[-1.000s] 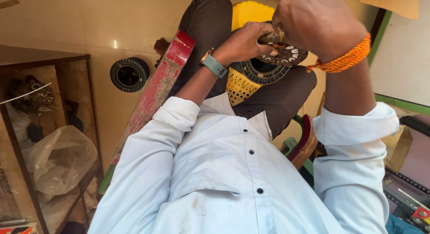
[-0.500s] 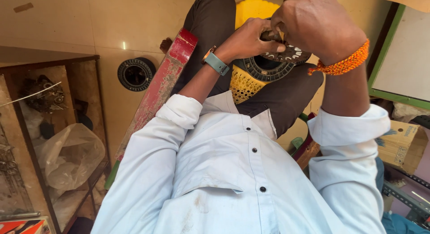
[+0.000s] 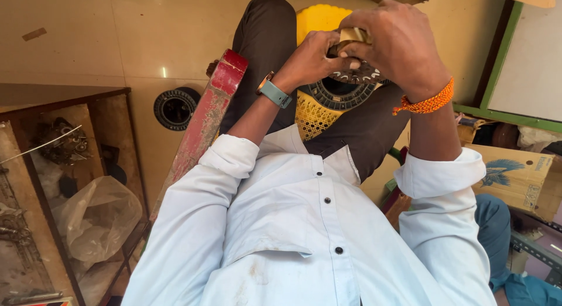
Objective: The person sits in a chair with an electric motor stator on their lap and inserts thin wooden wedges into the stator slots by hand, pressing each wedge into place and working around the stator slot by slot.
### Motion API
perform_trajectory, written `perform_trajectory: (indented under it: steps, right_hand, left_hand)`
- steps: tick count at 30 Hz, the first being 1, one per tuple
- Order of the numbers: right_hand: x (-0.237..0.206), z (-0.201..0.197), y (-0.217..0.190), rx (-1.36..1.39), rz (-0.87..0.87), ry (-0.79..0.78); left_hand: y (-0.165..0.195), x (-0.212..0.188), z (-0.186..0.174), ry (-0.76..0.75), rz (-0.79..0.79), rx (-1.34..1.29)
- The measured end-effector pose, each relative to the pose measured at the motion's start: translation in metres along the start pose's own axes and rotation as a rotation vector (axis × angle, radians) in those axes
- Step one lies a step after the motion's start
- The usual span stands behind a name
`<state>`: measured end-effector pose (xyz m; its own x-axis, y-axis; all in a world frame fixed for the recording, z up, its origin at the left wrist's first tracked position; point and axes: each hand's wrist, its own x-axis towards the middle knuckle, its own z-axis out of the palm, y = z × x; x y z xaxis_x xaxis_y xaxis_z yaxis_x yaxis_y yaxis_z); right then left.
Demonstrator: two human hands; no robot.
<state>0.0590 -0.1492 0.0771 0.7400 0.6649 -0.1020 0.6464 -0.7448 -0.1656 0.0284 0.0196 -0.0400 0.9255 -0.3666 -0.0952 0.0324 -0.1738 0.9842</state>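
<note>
while left hand (image 3: 310, 60) steadies slotted metal ring (image 3: 342, 92) (dark), right hand (image 3: 398, 39) grips it.

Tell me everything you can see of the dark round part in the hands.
The dark round part is a ring-shaped disc, metal by its look, with evenly spaced slots or teeth round its rim. It lies tilted over the lap, above a yellow latticed stool. The left hand and right hand cover its upper edge, pressing a tan piece against it.
</note>
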Motion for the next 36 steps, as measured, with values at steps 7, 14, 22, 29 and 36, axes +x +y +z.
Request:
perform_trajectory:
  steps: [7,14,22,29,36]
  right_hand:
    - [-0.006,0.001,0.002,0.228,0.032,0.058]
    - [-0.040,0.013,0.040,1.012,0.232,0.277]
    - [-0.032,0.044,0.064,1.129,0.299,0.069]
    - [-0.037,0.043,0.070,0.765,0.041,0.001]
    - [-0.054,0.068,0.092,0.764,0.120,-0.101]
  left_hand:
    - [-0.007,-0.001,0.004,0.035,0.139,-0.067]
    - [-0.009,-0.002,0.002,-0.008,0.174,-0.107]
    - [0.000,0.001,-0.003,-0.099,0.064,-0.097]
    - [0.005,0.005,-0.004,-0.137,-0.055,-0.140]
    - [0.003,0.007,-0.001,-0.139,-0.031,-0.119]
